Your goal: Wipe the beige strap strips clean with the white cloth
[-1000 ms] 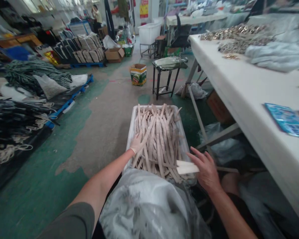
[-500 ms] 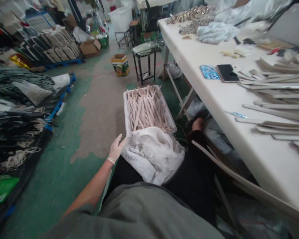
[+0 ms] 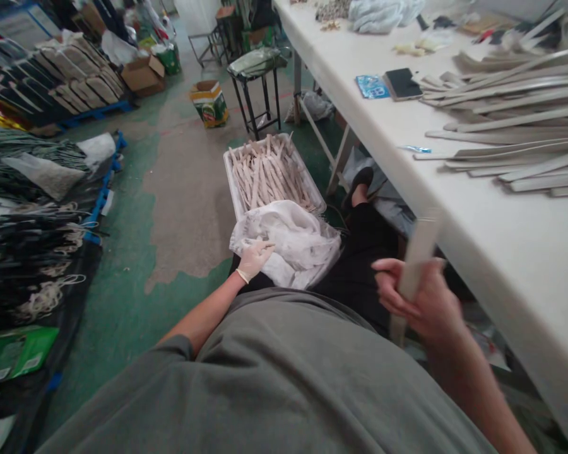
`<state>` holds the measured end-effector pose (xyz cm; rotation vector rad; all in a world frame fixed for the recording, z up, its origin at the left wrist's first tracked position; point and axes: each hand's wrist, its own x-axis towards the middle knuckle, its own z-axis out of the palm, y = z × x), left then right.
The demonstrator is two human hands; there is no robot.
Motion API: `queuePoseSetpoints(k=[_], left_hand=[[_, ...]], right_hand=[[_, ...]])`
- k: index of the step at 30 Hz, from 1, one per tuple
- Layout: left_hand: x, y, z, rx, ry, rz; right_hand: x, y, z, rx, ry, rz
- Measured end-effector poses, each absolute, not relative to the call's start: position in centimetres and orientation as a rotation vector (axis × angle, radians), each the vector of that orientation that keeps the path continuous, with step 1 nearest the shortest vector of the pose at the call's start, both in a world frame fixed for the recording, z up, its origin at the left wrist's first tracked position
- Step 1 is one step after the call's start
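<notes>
Right hand [image 3: 433, 304] around a gripped beige strip [image 3: 422, 246], left hand [image 3: 255, 259] at white bag [image 3: 297, 232], its grip unclear

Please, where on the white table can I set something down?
Bare: white table between grey strips and the edge nearest your right hand; also between blue packet and light-blue bundle. Crowded: right side, where strips overlap.
</notes>
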<state>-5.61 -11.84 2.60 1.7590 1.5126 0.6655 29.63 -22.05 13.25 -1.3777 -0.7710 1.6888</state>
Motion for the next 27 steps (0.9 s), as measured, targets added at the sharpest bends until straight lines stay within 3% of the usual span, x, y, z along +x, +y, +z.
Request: queuePoseSetpoints(k=[3,10,17,24,27], left_hand=[[-4.1,-11.8,2.3,1.933,1.450,0.539],[-0.2,-9.9,1.4,2.253,1.420,0.174],[-3.8,-7.8,1.3,2.020,1.646,0.506],[-3.9,-6.2,0.7,2.099,1.487,0.281],[-4.3,-5.2,2.1,2.017,1.486,0.556]], right_hand=[[26.7,-19.0,10.3,-1.160,-0.593,1.783],[24.8,-16.7,4.6,-1.148,-0.458,1.765],[25.6,-17.1,4.5,-1.105,-0.443,1.823],[25.0,-16.2,4.0,-1.103,-0.445,1.943],[25.2,-16.1,3.8,-1.102,-0.410,1.970]])
